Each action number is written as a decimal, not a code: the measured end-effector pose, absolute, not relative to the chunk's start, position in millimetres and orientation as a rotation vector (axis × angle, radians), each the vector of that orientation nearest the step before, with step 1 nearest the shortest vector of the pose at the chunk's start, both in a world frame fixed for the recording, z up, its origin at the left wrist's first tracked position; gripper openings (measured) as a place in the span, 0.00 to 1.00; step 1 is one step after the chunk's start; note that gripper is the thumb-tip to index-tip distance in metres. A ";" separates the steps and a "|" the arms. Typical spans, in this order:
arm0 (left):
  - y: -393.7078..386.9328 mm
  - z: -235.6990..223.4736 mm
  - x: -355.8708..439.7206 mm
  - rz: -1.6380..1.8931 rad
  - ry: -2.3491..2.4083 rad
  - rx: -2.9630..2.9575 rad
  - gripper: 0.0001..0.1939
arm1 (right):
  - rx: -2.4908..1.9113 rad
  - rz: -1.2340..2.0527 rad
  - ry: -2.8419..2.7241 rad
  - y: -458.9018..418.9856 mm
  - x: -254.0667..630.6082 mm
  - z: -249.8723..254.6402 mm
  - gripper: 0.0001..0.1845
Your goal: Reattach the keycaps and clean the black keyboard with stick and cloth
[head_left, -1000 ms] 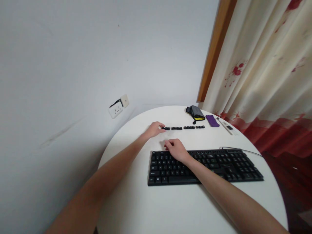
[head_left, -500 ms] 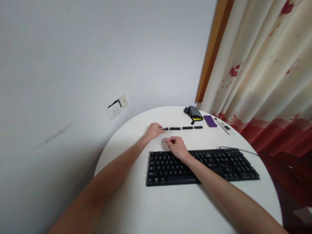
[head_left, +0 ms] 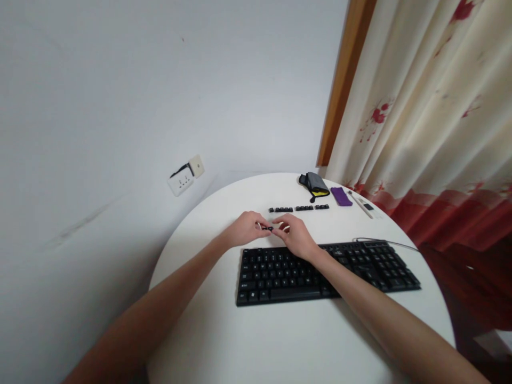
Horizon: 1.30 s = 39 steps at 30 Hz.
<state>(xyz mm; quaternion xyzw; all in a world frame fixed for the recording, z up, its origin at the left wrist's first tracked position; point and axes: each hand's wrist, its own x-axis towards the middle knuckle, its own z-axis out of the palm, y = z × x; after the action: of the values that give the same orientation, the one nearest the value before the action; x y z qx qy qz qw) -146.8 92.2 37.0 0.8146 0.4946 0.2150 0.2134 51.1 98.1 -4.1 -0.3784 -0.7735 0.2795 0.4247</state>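
Note:
Just beyond the keyboard's far edge, my left hand pinches a small black keycap between thumb and fingertips. My right hand meets it from the other side, its fingers curled and its thumb tip against the same keycap. The right wrist passes over the black keyboard, hiding part of its upper middle. Farther back, a row of black keycaps lies on the table in small groups, with a single keycap at its left end.
The round white table stands against the wall. At its back right are a grey and black pouch with yellow lining, a purple cloth-like piece and a thin white brush-like tool. A cable leaves the keyboard's far side.
My left hand has come back from the left end of the keycap row, bringing a keycap. My right hand's fingers have opened slightly and now meet it.

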 end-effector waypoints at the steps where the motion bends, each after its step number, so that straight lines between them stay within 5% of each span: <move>1: 84.0 39.0 -145.4 0.592 1.350 2.252 0.13 | -0.903 0.721 -1.968 96.2 51.3 -4.7 0.07; 15: 67.8 16.3 -144.2 0.556 1.270 1.785 0.15 | -0.916 0.998 -2.114 76.7 62.4 -8.2 0.08; 39: 74.6 16.8 -152.8 0.414 1.190 1.952 0.16 | -0.892 0.721 -2.260 73.1 65.0 -3.3 0.04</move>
<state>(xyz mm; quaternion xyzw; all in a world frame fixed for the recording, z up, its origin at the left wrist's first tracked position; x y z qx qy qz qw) -152.8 74.6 16.8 0.7708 0.4700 0.1636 0.3978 65.0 73.1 -3.3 -0.3358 -0.8510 0.2715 0.2989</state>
